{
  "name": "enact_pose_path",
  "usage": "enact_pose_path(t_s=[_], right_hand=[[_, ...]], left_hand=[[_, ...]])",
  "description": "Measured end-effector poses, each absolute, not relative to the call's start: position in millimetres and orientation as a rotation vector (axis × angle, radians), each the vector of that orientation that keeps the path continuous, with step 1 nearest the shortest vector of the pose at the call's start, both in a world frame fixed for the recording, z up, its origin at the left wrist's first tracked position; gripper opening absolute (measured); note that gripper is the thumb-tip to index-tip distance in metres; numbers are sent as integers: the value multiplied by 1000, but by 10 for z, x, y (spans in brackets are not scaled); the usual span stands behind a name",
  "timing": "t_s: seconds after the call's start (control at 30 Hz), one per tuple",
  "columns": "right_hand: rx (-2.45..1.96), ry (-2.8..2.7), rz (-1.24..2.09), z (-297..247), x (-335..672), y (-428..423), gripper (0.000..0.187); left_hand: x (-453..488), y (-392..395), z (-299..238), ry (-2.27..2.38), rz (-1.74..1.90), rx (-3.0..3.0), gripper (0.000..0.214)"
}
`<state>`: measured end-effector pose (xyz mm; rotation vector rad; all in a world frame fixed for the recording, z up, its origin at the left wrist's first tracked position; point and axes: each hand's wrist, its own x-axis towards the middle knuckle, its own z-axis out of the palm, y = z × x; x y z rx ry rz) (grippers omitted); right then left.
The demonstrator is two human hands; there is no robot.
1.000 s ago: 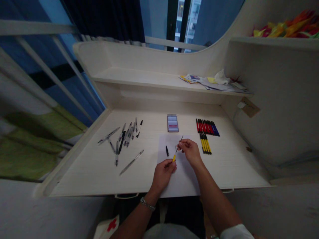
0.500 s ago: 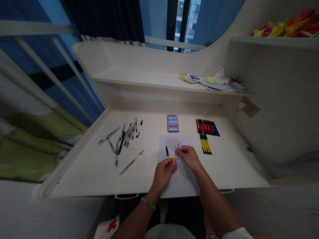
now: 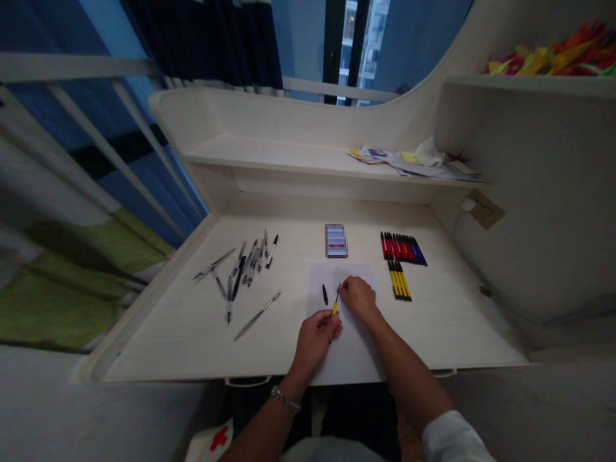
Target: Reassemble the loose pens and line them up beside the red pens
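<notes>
Between the fingers of my left hand (image 3: 317,337) is a yellow pen (image 3: 335,308), pointing away from me, with a thin dark length sticking out of its far end. Just right of that tip, my right hand (image 3: 358,296) has its fingers pinched together; whatever they hold, if anything, is too small to make out. Both hands are over a sheet of white paper (image 3: 353,350). A short black pen part (image 3: 325,294) lies on the paper, left of the yellow pen.
A phone (image 3: 335,240) lies beyond the paper. Red and blue pens (image 3: 402,248) form a row at right, with several yellow pens (image 3: 400,280) below. Loose clear and black pens (image 3: 250,262) spread over the left side, and one clear pen (image 3: 257,316) lies apart. Papers (image 3: 399,159) rest on the shelf.
My right hand has drawn slightly away from the yellow pen, its fingers curling in more. The thin parts that stuck out at its fingertips no longer show. My left hand keeps its hold.
</notes>
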<state>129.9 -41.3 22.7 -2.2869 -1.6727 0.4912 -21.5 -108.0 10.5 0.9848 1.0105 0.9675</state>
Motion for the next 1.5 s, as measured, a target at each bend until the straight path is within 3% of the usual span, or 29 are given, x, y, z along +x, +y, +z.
enact_pose_path(t_s=[0.13, 0.23, 0.37, 0.5, 1.1, 1.4, 1.5], right_hand=[[-2255, -1658, 488, 196, 1274, -401, 20], [-1940, -1440, 698, 232, 1356, -417, 19], [-1508, -1014, 1070, 356, 1415, -490, 34], [-1355, -763, 1177, 496, 1381, -566, 39], [-1310, -844, 1183, 549, 1304, -627, 34], [-1320, -1179, 1342, 368, 1311, -642, 30], [-1508, -1322, 1165, 258, 1270, -534, 26]], left_hand=[[-220, -1072, 114, 1020, 967, 974, 36], [-227, -1075, 98, 1014, 965, 984, 35], [-219, -1085, 84, 999, 953, 1000, 35], [-205, -1096, 102, 1003, 966, 1066, 35], [-204, -1102, 132, 1012, 957, 1130, 35], [-247, -1099, 151, 1014, 960, 1030, 38], [-284, -1105, 136, 1016, 968, 997, 39]])
